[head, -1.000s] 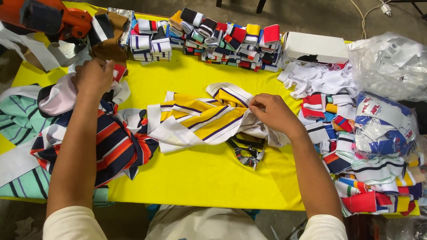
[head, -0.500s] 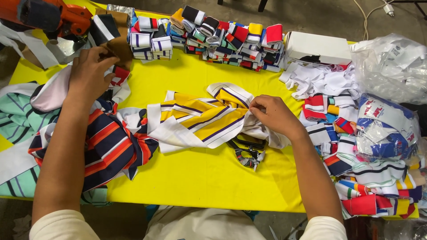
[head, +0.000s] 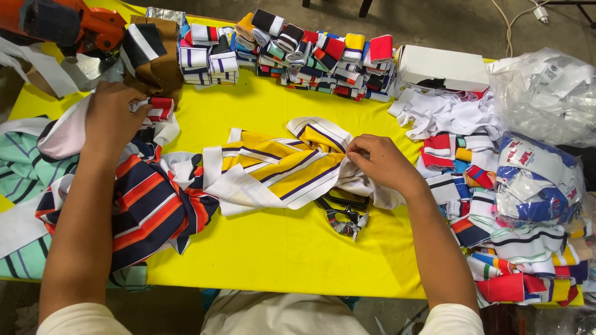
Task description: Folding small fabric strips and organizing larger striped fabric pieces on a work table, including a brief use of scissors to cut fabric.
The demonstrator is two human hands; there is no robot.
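A person's right hand [head: 380,162] pinches the edge of a yellow, white and purple striped cloth [head: 282,167] that lies spread across a yellow table [head: 279,248], fingers curled and pressed together on the fabric. The cloth stretches from that hand toward the left hand [head: 113,115], which rests farther out over a heap of navy, orange and white striped pieces [head: 146,208]; its fingers are closed on a small red and white folded strip [head: 160,107]. Just under the right hand, half covered by the cloth, lie black scissors [head: 340,214]. Beyond both hands runs a row of rolled striped bands [head: 292,53] in many colours, with a white box [head: 442,66] at its end. To the right of the right hand sit loose bright strips [head: 490,205] and clear plastic bags [head: 546,99]. Outside the left hand lies green striped cloth [head: 22,167], and an orange tool [head: 68,25] stands beyond it.
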